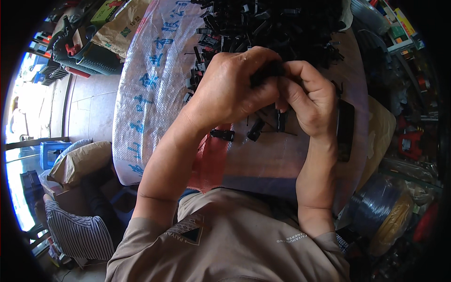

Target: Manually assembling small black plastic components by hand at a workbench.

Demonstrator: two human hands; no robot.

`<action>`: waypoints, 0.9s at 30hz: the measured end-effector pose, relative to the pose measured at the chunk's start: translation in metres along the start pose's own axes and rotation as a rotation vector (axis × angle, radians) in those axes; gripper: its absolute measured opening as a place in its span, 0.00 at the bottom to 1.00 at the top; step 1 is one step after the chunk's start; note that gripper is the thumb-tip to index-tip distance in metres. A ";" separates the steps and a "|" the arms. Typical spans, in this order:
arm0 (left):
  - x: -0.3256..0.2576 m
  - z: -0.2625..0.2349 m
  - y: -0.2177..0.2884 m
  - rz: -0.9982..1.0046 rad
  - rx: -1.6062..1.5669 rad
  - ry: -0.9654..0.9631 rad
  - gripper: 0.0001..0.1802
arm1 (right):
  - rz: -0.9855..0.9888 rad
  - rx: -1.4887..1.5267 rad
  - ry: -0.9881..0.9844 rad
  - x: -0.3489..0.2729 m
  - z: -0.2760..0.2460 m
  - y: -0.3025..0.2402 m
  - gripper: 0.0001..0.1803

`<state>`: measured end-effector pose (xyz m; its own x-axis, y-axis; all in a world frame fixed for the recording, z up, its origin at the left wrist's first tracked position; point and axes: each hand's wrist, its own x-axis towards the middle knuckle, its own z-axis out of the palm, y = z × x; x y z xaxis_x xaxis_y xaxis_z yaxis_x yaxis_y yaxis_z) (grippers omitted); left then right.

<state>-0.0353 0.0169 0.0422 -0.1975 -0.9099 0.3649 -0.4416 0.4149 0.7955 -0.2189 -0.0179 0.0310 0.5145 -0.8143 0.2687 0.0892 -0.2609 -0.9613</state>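
Observation:
My left hand (237, 87) and my right hand (311, 96) meet over the middle of the covered work surface. Between their curled fingers is a small black plastic part (267, 75), mostly hidden by the fingers. Both hands are closed on it, the right one pinching at its right end. Just beyond them a heap of similar black parts (277, 30) covers the far side. Several loose pieces lie below my hands: one black piece (222, 135) on the red stripe, a tilted one (255, 129), and a slim upright one (281, 121) under my right fingers.
A white woven sheet (141, 108) with blue writing drapes the surface. Near my right forearm lies a dark flat rectangular object (346, 131). A person in a striped shirt (80, 232) is at the lower left, beside stuffed sacks (87, 160). Plastic-wrapped spools (383, 207) stand at right.

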 end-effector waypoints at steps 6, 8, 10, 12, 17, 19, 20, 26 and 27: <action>0.005 -0.029 -0.031 -0.227 -1.014 0.210 0.18 | -0.181 -0.128 0.274 0.004 -0.015 0.000 0.10; 0.002 -0.040 -0.050 -0.207 -1.272 0.260 0.18 | -0.165 -0.230 0.298 0.003 -0.018 0.005 0.12; -0.001 -0.044 -0.062 -0.196 -1.363 0.243 0.16 | -0.127 -0.397 0.279 0.003 -0.009 0.004 0.14; -0.001 -0.045 -0.062 -0.326 -1.370 0.338 0.11 | -0.164 -0.653 0.140 0.003 -0.005 -0.005 0.16; 0.001 -0.038 -0.047 -0.285 -1.229 0.353 0.05 | -0.126 -0.848 0.096 0.002 -0.004 0.003 0.08; -0.004 -0.034 -0.036 -0.257 -1.054 0.257 0.06 | -0.216 -0.832 0.130 0.003 0.003 0.000 0.07; -0.001 -0.030 -0.020 -0.355 -0.879 0.243 0.05 | -0.303 -0.824 0.171 0.004 0.006 -0.006 0.06; -0.004 -0.010 0.003 -0.321 -0.438 0.190 0.20 | -0.497 -0.704 0.164 0.007 0.017 0.003 0.06; -0.006 -0.009 0.002 -0.299 -0.472 0.202 0.19 | -0.488 -0.658 0.162 0.007 0.016 0.003 0.06</action>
<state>-0.0268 0.0228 0.0464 0.0666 -0.9879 0.1398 -0.0066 0.1397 0.9902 -0.2014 -0.0166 0.0296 0.4139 -0.5829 0.6992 -0.2725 -0.8122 -0.5158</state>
